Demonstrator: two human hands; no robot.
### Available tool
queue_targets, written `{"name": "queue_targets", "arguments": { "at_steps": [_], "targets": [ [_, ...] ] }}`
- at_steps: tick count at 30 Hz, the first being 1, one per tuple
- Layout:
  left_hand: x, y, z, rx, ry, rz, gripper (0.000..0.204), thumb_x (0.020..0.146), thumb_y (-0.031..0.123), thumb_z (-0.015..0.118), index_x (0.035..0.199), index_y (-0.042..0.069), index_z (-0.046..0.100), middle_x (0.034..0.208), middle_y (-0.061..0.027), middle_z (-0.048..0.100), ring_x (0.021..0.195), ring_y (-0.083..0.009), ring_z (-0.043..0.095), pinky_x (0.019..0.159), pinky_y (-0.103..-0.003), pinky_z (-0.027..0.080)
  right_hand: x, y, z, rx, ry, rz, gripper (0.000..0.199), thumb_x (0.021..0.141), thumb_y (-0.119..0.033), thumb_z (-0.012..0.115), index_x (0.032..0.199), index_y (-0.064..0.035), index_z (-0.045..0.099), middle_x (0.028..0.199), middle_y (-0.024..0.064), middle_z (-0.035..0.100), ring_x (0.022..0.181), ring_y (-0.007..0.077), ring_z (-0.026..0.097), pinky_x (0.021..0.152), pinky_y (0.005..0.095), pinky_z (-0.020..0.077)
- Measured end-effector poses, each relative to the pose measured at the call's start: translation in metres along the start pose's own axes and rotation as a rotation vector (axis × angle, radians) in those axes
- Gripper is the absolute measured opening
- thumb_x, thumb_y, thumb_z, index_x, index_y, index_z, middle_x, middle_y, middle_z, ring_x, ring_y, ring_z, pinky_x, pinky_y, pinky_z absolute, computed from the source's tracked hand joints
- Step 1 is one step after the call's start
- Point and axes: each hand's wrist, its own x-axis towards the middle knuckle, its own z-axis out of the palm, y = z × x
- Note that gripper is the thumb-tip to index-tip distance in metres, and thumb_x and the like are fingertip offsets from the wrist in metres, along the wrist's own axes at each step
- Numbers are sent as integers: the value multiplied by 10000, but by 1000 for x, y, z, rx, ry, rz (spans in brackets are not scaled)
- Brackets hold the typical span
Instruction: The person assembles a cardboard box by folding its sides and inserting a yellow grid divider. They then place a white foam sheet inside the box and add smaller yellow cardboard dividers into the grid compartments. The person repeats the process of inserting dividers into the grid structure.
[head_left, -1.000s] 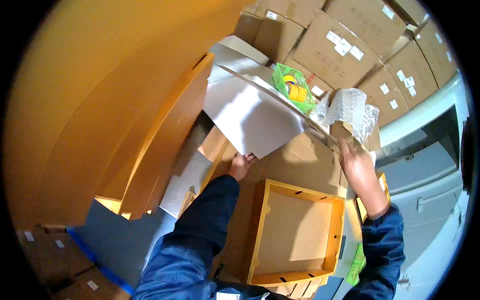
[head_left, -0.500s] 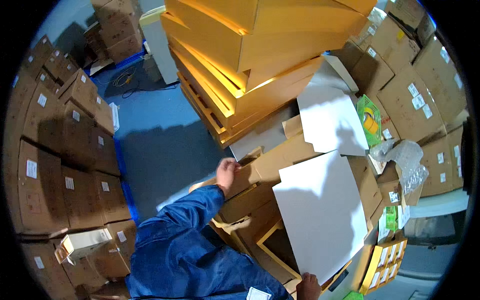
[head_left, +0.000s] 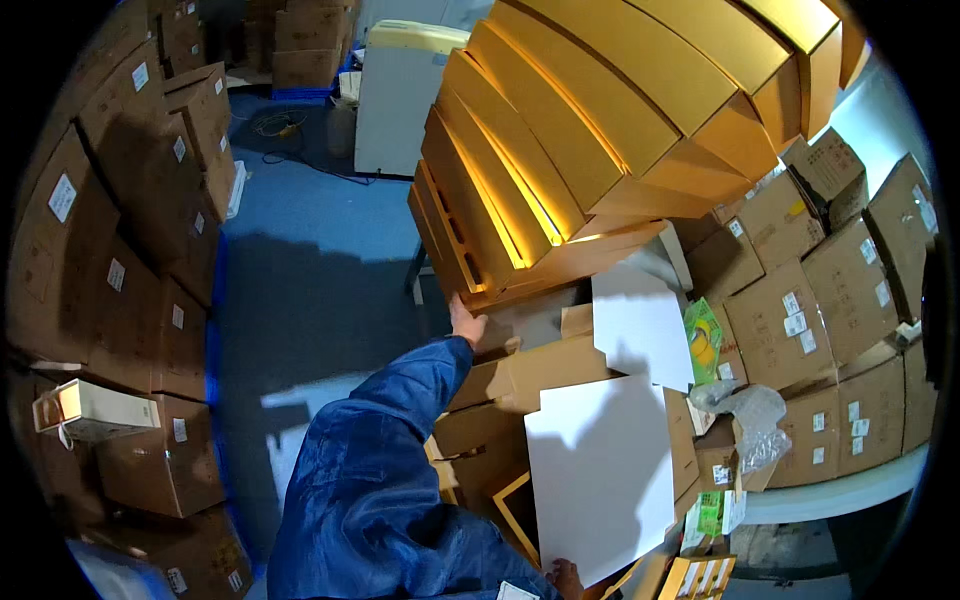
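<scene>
My left hand (head_left: pixel 466 322), at the end of a blue sleeve, rests against the lower edge of a tall stack of golden-yellow flat boxes (head_left: pixel 560 170). My right hand (head_left: pixel 566 577) shows only its fingers at the bottom edge, gripping the lower edge of a large white sheet of card (head_left: pixel 598 470). A second white sheet (head_left: pixel 640 325) lies just above it, over brown cardboard pieces (head_left: pixel 530 375).
Brown cartons with white labels stand stacked on the left (head_left: pixel 110 290) and right (head_left: pixel 820 320). A white cabinet (head_left: pixel 400 95) stands on the blue floor (head_left: pixel 300 270) behind. A green packet (head_left: pixel 703 340), crumpled clear plastic (head_left: pixel 750 420) and a yellow tray (head_left: pixel 700 577) lie at right.
My view has swung left and up. The white sheet in my right hand has come down lower. My left hand moved up to the bottom of the yellow stack.
</scene>
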Motion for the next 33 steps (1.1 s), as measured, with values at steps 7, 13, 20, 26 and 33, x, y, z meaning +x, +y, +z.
{"name": "queue_targets", "arguments": {
  "at_steps": [7,13,20,26,33],
  "targets": [
    [-56,131,-6,24,-72,496,941,755,85,641,1465,45,25,1516,-241,8,1416,-372,46,1152,-405,118,-1,2,8,27,29,60,276,817,-206,577,1073,-112,536,1028,156,571,909,364,570,727,467,474],
    [-56,143,-9,115,-14,456,920,753,105,639,1459,39,53,1511,-242,15,1409,-384,59,1145,-460,85,7,2,13,27,116,39,258,818,-208,574,1054,-111,540,1017,156,576,900,368,572,723,469,474],
    [-69,240,-11,220,16,906,835,790,168,606,1451,18,118,1505,-245,96,1402,-401,74,1141,-496,77,5,0,23,62,191,54,237,818,-209,570,1032,-110,544,1005,157,581,888,372,574,719,472,473],
    [-60,249,-12,384,-99,1008,870,764,164,644,1454,31,131,1516,-204,106,1413,-364,86,1138,-516,61,7,-2,30,90,268,69,221,819,-211,567,1014,-109,548,995,157,586,879,376,576,715,475,473],
    [-71,352,-34,206,145,1263,784,804,148,616,1437,20,172,1495,-237,140,1399,-390,110,1131,-536,78,8,-7,38,125,322,88,202,820,-213,563,992,-107,553,983,158,592,867,380,579,710,478,473]
  ]
}}
